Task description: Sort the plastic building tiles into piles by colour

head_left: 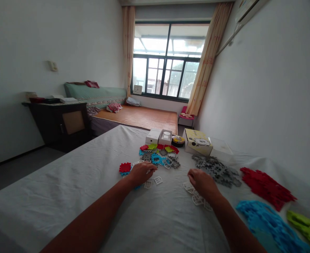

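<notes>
My left hand (141, 172) rests knuckles-up on the white-covered table (73, 182), fingers curled over small white plastic tiles (158, 180), beside a red tile (125, 167). What it grips is hidden. My right hand (200, 181) lies curled over more white tiles (194, 196), next to a grey tile pile (218, 170). A joined cluster of coloured tiles (158, 154) sits just beyond both hands.
Red (265, 186), blue (265, 221) and green (307, 228) tile heaps lie at the right. Boxes (198, 140) and a round tin (178, 140) stand at the table's far edge. A bed (141, 117), dark cabinet (62, 121) and window lie beyond.
</notes>
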Tool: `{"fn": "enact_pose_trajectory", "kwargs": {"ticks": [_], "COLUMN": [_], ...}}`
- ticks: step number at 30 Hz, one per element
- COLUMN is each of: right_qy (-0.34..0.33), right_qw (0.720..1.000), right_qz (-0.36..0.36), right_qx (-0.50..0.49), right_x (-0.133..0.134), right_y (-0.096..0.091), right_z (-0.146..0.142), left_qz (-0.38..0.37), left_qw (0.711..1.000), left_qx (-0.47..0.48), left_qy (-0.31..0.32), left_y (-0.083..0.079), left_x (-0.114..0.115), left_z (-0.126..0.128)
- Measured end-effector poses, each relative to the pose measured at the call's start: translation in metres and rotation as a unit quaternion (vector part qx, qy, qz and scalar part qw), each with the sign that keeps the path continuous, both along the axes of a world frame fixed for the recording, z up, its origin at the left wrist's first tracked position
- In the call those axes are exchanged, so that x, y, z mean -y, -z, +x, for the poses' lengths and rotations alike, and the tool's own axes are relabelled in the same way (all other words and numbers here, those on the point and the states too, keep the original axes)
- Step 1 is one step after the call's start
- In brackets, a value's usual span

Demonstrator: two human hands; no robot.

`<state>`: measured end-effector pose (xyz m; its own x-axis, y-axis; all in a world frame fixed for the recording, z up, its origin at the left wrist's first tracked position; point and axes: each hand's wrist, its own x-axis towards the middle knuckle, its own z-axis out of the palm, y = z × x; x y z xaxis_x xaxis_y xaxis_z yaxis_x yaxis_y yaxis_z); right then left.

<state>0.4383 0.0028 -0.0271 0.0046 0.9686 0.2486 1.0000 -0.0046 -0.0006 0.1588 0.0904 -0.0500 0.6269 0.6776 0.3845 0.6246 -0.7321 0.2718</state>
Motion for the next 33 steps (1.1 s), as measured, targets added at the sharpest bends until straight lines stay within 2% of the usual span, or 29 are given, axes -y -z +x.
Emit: {"fn": "enact_pose_trajectory", "kwargs": {"ticks": [2,4,6,8,11,17,21,24,28,30,33], "right_qy": [-0.004,-0.055,-0.141,-0.218,-0.266,-0.232,-0.168,-0.091,-0.012,-0.025,-0.087], "right_qw": [0.999,0.995,0.984,0.972,0.963,0.973,0.985,0.996,0.999,0.999,0.996], "right_qz": [0.037,0.054,0.039,0.020,0.001,0.001,0.003,-0.006,-0.039,-0.024,-0.003], "right_qx": [-0.018,-0.063,-0.096,-0.087,-0.048,0.024,0.047,0.022,0.024,0.016,-0.014], "right_x": [0.000,0.000,0.000,0.002,0.004,0.005,0.003,0.005,0.009,0.007,-0.004], "right_y": [0.001,0.008,0.018,0.026,0.032,0.028,0.026,0.015,-0.007,-0.014,-0.014], "right_z": [-0.005,-0.024,-0.048,-0.071,-0.090,-0.091,-0.081,-0.054,-0.009,-0.002,-0.016], "left_qz": [-0.002,-0.004,-0.004,-0.002,0.004,0.005,-0.001,-0.003,0.010,0.009,-0.002], "left_qw": [1.000,1.000,1.000,1.000,1.000,1.000,1.000,0.999,0.992,0.987,0.983], "left_qx": [-0.005,-0.007,-0.006,-0.001,0.004,0.010,0.010,0.029,0.085,0.103,0.110], "left_qy": [-0.001,-0.005,-0.006,-0.007,-0.010,-0.007,-0.010,-0.023,-0.090,-0.124,-0.145], "left_y": [0.001,0.001,0.001,0.000,0.001,0.003,0.000,-0.005,-0.009,-0.009,-0.006], "left_x": [0.000,0.001,0.001,0.000,-0.001,-0.001,-0.001,-0.002,-0.010,-0.014,-0.017], "left_z": [0.001,0.001,0.001,0.000,-0.001,0.000,-0.001,-0.005,-0.014,-0.017,-0.019]}}
